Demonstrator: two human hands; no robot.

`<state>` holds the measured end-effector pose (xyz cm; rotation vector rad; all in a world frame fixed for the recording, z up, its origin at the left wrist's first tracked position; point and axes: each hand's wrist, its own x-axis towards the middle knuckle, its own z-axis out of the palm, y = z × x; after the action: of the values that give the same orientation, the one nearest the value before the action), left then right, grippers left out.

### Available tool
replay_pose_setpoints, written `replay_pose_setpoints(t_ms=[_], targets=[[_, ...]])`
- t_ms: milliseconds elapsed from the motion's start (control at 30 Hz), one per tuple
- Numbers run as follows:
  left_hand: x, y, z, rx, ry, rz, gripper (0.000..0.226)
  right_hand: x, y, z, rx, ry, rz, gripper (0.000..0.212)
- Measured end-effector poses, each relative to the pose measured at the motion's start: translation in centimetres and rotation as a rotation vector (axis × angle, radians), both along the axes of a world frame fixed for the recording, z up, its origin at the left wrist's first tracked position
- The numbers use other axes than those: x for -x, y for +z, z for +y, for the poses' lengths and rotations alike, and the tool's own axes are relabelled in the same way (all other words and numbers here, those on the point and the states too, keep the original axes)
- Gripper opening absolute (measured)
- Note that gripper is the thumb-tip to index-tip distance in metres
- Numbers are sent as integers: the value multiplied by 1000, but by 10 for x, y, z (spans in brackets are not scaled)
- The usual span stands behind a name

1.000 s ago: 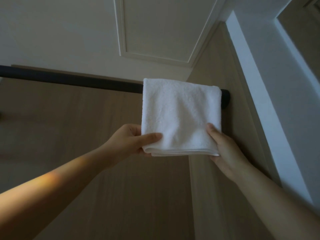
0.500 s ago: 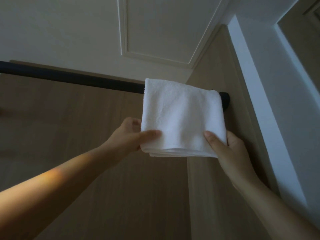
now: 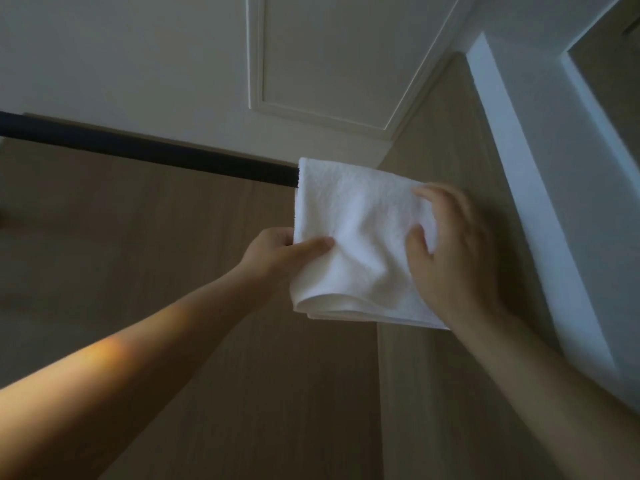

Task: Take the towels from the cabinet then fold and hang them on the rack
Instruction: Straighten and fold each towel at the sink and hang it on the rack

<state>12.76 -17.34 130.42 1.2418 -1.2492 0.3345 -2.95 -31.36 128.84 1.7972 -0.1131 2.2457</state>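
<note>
A white terry towel [image 3: 353, 237], folded into a thick, roughly square pad of several layers, hangs draped over the right end of the rack [image 3: 156, 157]. The rack is a dark, round bar running level along the wood-grain wall. The towel's front face is creased and bunched toward the middle. Its bottom edge shows the stacked folds, and the lower left corner bulges forward in a rounded loop.

1. Left arm [image 3: 156, 341]: raised, extended; left hand [image 3: 287, 251] pinches towel [image 3: 356, 237] edge, thumb in front.
2. Right arm [image 3: 536, 393]: raised; right hand [image 3: 453, 258] over the towel, fingers bent, blurred; grip unclear.
</note>
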Motion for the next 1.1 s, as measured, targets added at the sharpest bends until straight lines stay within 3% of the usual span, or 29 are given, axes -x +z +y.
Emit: replay_pose_setpoints(t_ms=[133, 267, 533, 967, 1100], targets=[[0, 0, 0, 3, 1, -24, 36, -21, 62, 21, 71, -87, 129, 36], [0, 0, 1, 9, 8, -45, 33, -38, 85, 17, -18, -208, 142, 41], [5, 1, -13, -3, -9, -62, 33, -40, 88, -3, 42, -213, 37, 40], [10, -6, -16, -67, -14, -54, 27, -29, 73, -17, 4, -171, 104, 43], [7, -18, -11, -124, -23, -53, 26, -34, 44, -23, -40, -88, 176, 67]])
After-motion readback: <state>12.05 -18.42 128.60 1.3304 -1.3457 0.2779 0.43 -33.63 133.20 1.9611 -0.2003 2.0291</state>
